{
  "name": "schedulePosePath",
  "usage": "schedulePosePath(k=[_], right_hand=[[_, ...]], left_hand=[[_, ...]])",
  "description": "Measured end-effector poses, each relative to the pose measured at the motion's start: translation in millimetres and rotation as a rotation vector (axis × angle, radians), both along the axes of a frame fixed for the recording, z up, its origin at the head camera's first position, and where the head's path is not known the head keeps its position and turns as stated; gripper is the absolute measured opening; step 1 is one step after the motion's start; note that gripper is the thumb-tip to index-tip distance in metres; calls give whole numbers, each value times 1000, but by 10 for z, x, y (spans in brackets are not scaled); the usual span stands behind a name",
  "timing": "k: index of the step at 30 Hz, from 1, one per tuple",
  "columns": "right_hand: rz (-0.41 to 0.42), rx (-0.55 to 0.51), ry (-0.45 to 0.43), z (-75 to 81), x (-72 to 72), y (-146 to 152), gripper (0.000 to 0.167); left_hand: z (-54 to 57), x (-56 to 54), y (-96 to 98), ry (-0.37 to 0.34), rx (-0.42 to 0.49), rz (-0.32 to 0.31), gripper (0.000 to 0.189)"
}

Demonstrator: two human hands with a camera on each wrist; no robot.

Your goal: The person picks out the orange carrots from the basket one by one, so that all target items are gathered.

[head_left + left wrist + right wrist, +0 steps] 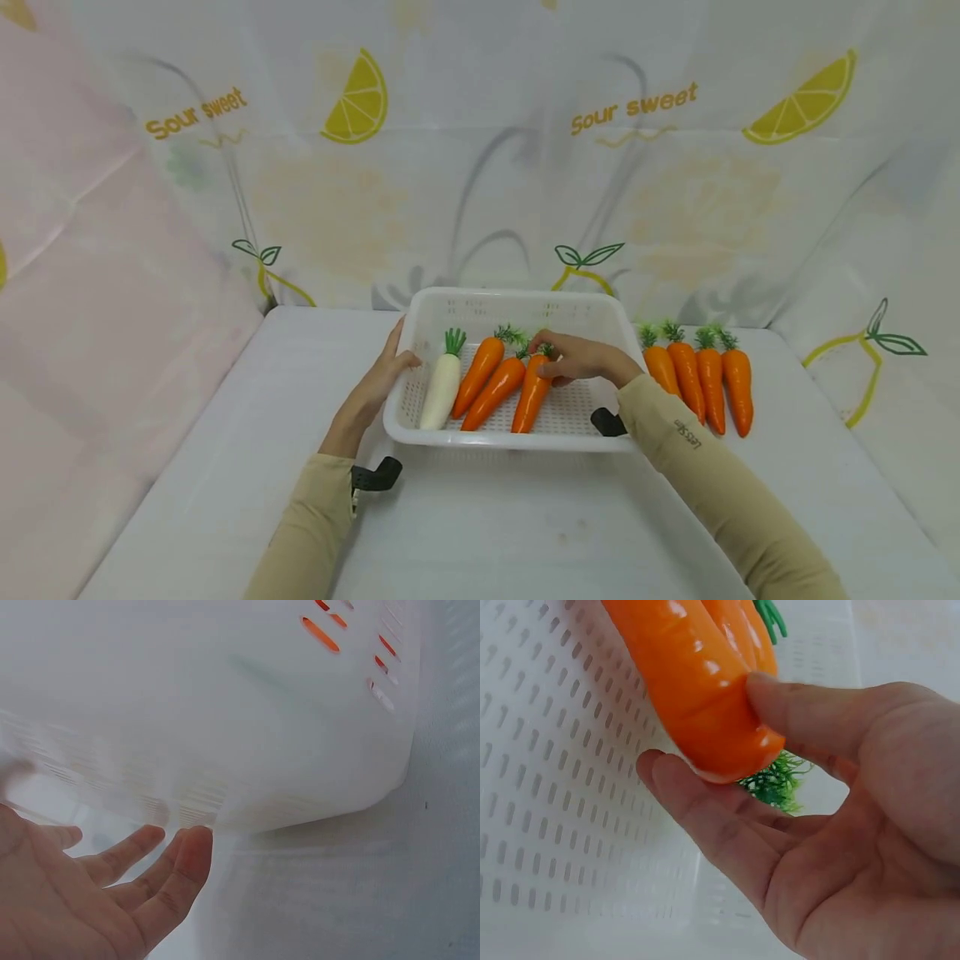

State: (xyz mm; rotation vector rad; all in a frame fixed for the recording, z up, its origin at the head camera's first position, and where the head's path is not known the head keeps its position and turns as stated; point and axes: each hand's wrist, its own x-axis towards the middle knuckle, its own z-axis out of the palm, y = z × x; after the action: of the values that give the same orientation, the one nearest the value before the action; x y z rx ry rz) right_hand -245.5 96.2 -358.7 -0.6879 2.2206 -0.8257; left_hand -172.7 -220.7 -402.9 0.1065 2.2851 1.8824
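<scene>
Steadying left hand [381, 379]: fingers apart, seemingly bracing perforated basket [525, 442].
Right hand [583, 358]: pinches carrot [531, 398] by thick end, likely for control.

Basket [517, 443] looks smooth plastic, soft sheen — carrots [530, 396] glossy, plastic-like, with rough feathery tops [774, 784], radish [441, 392] smooth, less shiny — sleeves [705, 467] matt cloth, backdrop [465, 183] creased cloth, tabletop [480, 525] matt.

The right sleeve [708, 471], cut off by the head view's bottom edge, hides a near corner of the basket [450, 438].
</scene>
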Motion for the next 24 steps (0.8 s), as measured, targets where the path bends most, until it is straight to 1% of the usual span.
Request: schedulePosePath(k=[4, 10, 14, 17, 21, 24], right_hand=[[-28, -9, 20, 34, -1, -9, 39], [-105, -44, -15, 52, -15, 81, 38], [-137, -57, 0, 84, -21, 169, 39], [-149, -78, -6, 124, -23, 221, 41], [-177, -136, -44, 188, -11, 282, 45], [-204, -185, -51, 233, 7, 343, 46]], left_hand=[[10, -14, -2, 3, 1, -4, 81], [7, -15, 19, 4, 1, -2, 82], [12, -15, 23, -4, -6, 10, 81], [19, -16, 18, -7, -11, 14, 81], [23, -14, 17, -5, -7, 9, 81], [15, -14, 25, -4, -2, 0, 82]])
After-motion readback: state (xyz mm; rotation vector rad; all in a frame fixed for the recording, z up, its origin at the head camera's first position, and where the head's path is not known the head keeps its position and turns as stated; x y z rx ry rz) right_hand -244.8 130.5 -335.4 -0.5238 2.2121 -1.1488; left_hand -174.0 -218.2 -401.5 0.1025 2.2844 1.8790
